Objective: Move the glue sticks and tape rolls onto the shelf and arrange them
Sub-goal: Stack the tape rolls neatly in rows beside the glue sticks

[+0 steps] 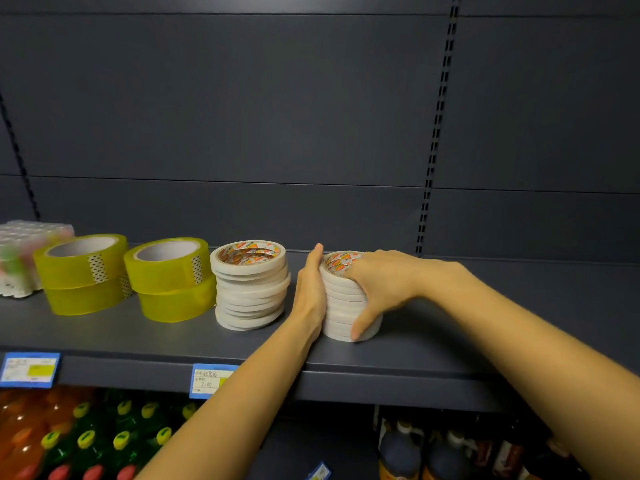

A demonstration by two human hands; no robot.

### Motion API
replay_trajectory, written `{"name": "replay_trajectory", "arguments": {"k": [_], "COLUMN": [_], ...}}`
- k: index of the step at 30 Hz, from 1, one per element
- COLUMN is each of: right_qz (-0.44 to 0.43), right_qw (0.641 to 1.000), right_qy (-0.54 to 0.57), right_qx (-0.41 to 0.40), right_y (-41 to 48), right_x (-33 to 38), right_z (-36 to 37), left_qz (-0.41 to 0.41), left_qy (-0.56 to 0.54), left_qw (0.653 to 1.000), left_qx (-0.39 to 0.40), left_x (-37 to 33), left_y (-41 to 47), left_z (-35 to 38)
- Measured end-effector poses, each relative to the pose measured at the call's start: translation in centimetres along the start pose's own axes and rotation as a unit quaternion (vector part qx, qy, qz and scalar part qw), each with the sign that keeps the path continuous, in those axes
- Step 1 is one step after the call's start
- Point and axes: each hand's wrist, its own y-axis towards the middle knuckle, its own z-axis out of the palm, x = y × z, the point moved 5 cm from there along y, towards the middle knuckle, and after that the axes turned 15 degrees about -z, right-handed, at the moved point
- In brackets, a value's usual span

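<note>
The stack of thin tape rolls [343, 299] stands on the shelf [450, 341]. Left hand [310, 292] presses flat against its side; right hand [381, 282] curls over top and front. Probably light, loose rolls (apt to slide), best steadied from both sides.

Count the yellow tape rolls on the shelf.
4. Two in the left stack, two in the stack beside it, left of the white tape. None seems hidden.

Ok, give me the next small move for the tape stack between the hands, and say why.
Probably press both hands gently inward to square the white tape stack: its rolls sit slightly staggered, the left hand lies flat against its side, and the right hand grips its top and front.
</note>
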Motion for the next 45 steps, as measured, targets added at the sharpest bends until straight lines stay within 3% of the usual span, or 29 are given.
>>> {"name": "replay_trajectory", "arguments": {"k": [13,15,16,17,18,19,20,22,24,27,32,38,40,42,43,45], "right_qz": [-0.029,-0.006,0.017,0.050,0.085,0.125,0.176,0.244,0.275,0.335,0.388,0.374,0.359,0.336,0.296,0.169], "right_qw": [0.992,0.992,0.984,0.953,0.892,0.808,0.727,0.601,0.506,0.455,0.442,0.441,0.473,0.519,0.528,0.563], "right_qy": [0.110,0.123,0.144,0.185,0.233,0.283,0.342,0.520,0.660,0.676,0.642,0.657,0.584,0.421,0.358,0.338], "right_qx": [0.061,-0.009,-0.101,-0.233,-0.378,-0.501,-0.569,-0.555,-0.483,-0.473,-0.491,-0.484,-0.554,-0.664,-0.711,-0.735], "right_y": [0.4,-0.1,-0.5,-1.2,-2.2,-3.3,-4.0,-3.4,-2.2,-1.7,-1.6,-1.5,-2.5,-4.7,-5.5,-5.4], "right_x": [0.3,0.3,0.0,-0.5,-1.3,-2.0,-2.5,-2.4,-1.1,-0.7,-1.3,-1.4,-1.3,-0.9,-0.2,1.4], "right_z": [-0.2,-0.8,-1.2,-1.6,-1.6,-0.9,0.5,4.3,7.3,8.6,8.7,8.7,7.8,5.3,3.7,0.3], "left_qz": [0.000,0.004,0.012,0.022,0.025,0.015,0.005,-0.002,-0.005,-0.014,-0.009,0.002,0.013,0.046,0.071,0.145], "left_qy": [-0.005,-0.019,-0.018,-0.011,-0.005,-0.002,0.000,0.010,0.019,0.021,0.030,0.063,0.096,0.133,0.150,0.163], "left_qw": [0.996,0.996,0.996,0.997,0.998,0.998,0.998,0.999,0.999,0.999,1.000,0.998,0.995,0.990,0.986,0.976], "left_qx": [0.087,0.088,0.087,0.076,0.064,0.060,0.055,0.044,0.037,0.027,0.004,-0.024,-0.028,-0.023,-0.020,-0.015], "left_x": [0.1,0.0,0.0,0.0,0.0,0.1,0.2,0.3,0.4,0.6,0.8,0.4,0.2,-0.2,-0.5,-1.3], "left_y": [1.4,1.3,1.3,1.3,1.1,0.7,0.5,0.3,-0.1,-0.4,-0.6,-1.3,-2.2,-3.7,-4.8,-7.6], "left_z": [0.4,0.4,0.4,0.3,0.2,0.2,0.2,0.3,0.6,1.1,1.3,1.3,1.1,0.3,-0.3,-2.1]}}
